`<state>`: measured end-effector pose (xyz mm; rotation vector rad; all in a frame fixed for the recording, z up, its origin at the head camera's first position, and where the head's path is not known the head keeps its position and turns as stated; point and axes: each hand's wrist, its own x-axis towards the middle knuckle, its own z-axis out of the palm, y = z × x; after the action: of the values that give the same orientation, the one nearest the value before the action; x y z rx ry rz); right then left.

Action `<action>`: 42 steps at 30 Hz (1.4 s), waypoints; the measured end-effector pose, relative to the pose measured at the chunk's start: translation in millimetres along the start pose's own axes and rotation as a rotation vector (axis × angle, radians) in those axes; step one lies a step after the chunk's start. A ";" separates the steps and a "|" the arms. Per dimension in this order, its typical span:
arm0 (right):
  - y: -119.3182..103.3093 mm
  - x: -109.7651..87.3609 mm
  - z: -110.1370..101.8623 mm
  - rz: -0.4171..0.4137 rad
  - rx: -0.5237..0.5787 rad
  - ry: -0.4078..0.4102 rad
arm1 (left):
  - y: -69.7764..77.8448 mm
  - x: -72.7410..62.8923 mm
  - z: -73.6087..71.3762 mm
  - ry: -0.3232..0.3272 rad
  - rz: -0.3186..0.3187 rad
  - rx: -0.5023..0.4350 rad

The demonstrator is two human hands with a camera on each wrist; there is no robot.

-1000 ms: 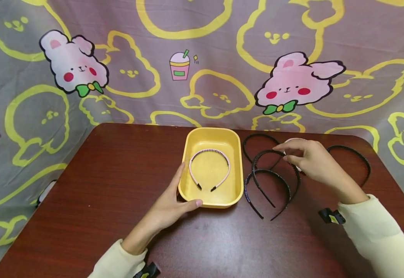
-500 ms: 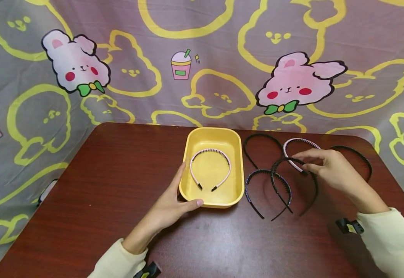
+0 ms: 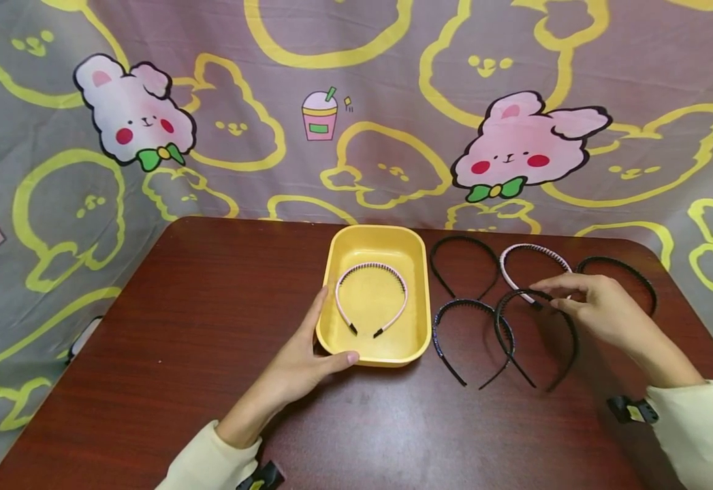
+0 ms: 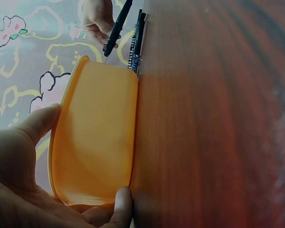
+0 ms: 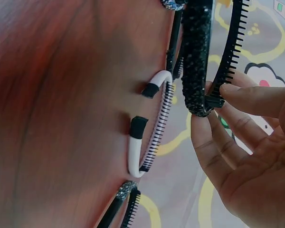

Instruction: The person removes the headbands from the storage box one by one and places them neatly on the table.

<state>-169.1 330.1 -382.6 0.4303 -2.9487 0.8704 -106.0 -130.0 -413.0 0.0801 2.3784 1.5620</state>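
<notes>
My left hand (image 3: 289, 371) grips the near left corner of a yellow plastic tray (image 3: 370, 306), thumb at the near end and fingers along the left side. Inside the tray lies a pink toothed headband (image 3: 371, 265), its ends toward me. My right hand (image 3: 607, 313) pinches the top of a black headband (image 5: 197, 61) between thumb and fingers. In the right wrist view this band shows a glittery outside and inner teeth. It is raised over the table, overlapping a blue glittery headband (image 3: 437, 333) and a pink-and-white headband (image 3: 505, 272) in the head view.
On the brown table (image 3: 209, 306), a black headband (image 3: 432, 262) lies at the back beside the tray. Another black headband (image 3: 641, 279) lies at the far right, partly behind the right hand. A patterned cloth (image 3: 387, 82) hangs behind the table.
My right hand has moved right and toward me with the black headband, away from the back black headband, uncovering the pink-and-white one. The left hand and tray stay put.
</notes>
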 end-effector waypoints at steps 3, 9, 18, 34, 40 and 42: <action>3.6 -3.0 -0.4 0.012 0.007 -0.019 | -0.3 0.1 0.3 -0.005 0.003 0.006; 10.4 -7.3 -0.6 0.023 -0.005 -0.037 | -0.4 0.7 1.1 -0.002 0.006 0.013; 18.6 -11.0 0.1 0.003 -0.034 -0.025 | 0.9 -0.5 0.7 0.008 -0.003 0.009; 32.3 -16.2 0.6 -0.002 -0.035 -0.042 | 2.4 -1.1 -0.5 0.002 0.022 0.022; 32.5 -18.1 0.0 0.008 -0.033 -0.039 | 2.3 -0.7 -0.4 0.006 0.019 0.024; 32.4 -19.3 -0.3 0.017 -0.047 -0.036 | 2.5 -1.0 -0.5 0.008 0.017 0.025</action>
<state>-159.5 361.2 -401.6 0.4244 -3.0030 0.8022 -105.5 -129.6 -410.3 0.1002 2.4093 1.5437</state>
